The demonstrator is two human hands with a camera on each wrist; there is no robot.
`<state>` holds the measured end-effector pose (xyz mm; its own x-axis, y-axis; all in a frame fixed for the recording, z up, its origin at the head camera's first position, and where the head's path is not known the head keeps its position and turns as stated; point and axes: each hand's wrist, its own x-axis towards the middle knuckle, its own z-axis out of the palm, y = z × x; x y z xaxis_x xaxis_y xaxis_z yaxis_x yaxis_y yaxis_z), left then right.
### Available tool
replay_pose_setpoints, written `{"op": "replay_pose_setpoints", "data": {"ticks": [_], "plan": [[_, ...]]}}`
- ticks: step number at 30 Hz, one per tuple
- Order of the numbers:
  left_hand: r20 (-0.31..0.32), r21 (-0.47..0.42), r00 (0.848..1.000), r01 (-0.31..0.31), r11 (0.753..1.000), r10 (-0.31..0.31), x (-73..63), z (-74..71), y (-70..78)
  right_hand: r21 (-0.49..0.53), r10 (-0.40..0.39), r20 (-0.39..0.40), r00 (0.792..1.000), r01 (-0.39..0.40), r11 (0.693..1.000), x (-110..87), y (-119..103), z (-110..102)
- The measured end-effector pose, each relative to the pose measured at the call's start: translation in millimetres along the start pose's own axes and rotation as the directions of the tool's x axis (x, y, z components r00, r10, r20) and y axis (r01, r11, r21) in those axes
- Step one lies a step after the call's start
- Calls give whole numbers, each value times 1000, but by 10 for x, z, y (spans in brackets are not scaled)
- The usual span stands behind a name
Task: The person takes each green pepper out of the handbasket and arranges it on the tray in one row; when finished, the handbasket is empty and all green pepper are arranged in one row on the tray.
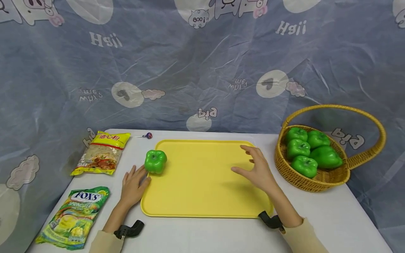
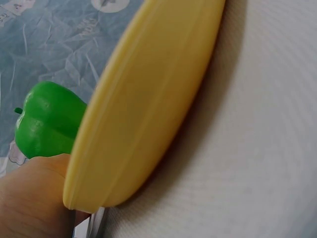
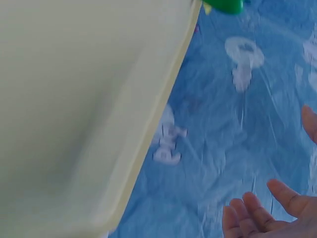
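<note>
I'm at a makeshift recording corner; home or lab, I can't tell. A creased blue-grey sheet [image 1: 183, 63] with cartoon prints hangs beyond the far edge of my white tabletop [image 1: 202, 236], a yellow tray [image 1: 196, 186] lies near its middle, and I wear black wrist straps [image 1: 123, 231].

a soft shadow crosses the yellow tray [image 1: 196, 186]; wrist views look dimmer.

You've a white bench [image 1: 202, 233]; on its L, a yellow-topped pkt [image 1: 105, 149] w/ Chinese lettering. Nearer you, a green FOX'S Spring Tea bag [image 1: 75, 219]. Small lollipop [image 1: 148, 135] just R of the pkt, by the back edge. Behind, your grey-blue backdrop [image 1: 190, 63], w/ "Haii" txt & pig pics.
</note>
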<state>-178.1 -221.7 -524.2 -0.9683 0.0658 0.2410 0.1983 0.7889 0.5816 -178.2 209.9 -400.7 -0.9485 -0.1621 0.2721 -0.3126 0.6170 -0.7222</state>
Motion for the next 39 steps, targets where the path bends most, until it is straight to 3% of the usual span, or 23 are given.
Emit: {"op": "replay_pose_setpoints", "data": {"ticks": [7,14,22,28,39], "plan": [[6,-10,1000,7,1000,-7,1,5,-2,-98,70,-152,986,-85,992,-211,290,-625],[9,-8,1000,10,1000,-10,-8,-2,3,-153,183,-326,928,-243,958,-404,580,-1139],[3,-7,1000,8,1000,-8,-9,-4,8,-117,334,-367,868,-399,909,-506,890,-1403],[-1,-5,1000,6,1000,-6,-12,1,6,-99,383,-323,865,-433,896,-513,1072,-1423],[2,-4,1000,6,1000,-6,-7,8,4,-95,401,-235,886,-431,897,-511,1246,-1410]]}}
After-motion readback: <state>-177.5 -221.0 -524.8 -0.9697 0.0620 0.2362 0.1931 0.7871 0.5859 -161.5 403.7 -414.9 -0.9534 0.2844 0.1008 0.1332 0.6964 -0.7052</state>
